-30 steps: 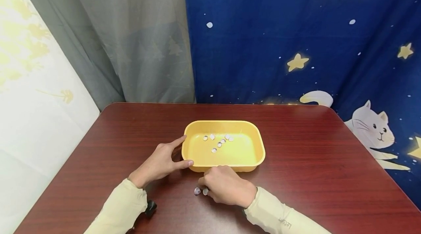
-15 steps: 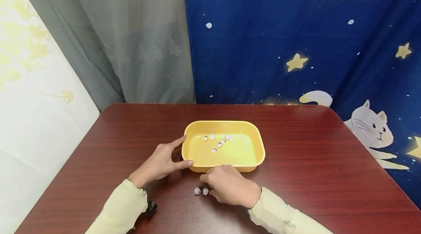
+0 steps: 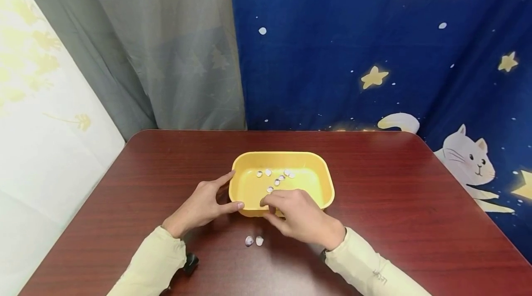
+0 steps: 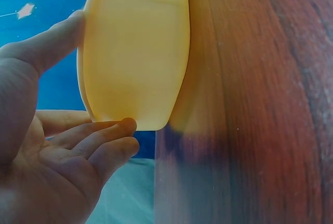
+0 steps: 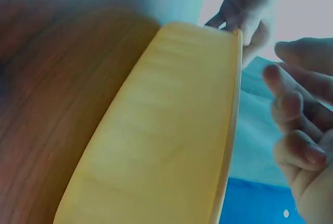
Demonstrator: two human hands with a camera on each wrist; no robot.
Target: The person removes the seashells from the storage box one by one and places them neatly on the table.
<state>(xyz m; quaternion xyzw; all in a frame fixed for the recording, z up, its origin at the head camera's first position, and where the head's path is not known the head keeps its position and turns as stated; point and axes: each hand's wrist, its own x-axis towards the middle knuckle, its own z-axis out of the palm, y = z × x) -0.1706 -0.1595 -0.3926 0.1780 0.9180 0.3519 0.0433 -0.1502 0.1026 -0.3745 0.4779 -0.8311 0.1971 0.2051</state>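
Observation:
A yellow plastic tray [image 3: 320, 166] stands on the table, with several small shiny flat glass beads [image 3: 276, 182] on its floor. My left hand [image 3: 199, 210] holds the tray's left end, thumb on the near rim and forefinger farther along the left rim. In the left wrist view that hand's fingers reach behind the end wall. My right hand [image 3: 301, 217] is over the near rim, with fingers bent and thumb near the forefinger. I cannot tell whether a bead is between those fingertips. Two more beads, a left one [image 3: 249, 241] and a right one [image 3: 259, 241], lie on the table in front.
The dark red wooden table [image 3: 395, 203] reaches back to a grey curtain [image 3: 187, 56] and a blue star-patterned curtain [image 3: 311, 65]. A small black object [image 3: 190, 263] shows beside the left cuff.
My right hand has risen from the table beside the two beads and moved up over the tray's near rim. The left hand, the tray and the beads inside keep their places.

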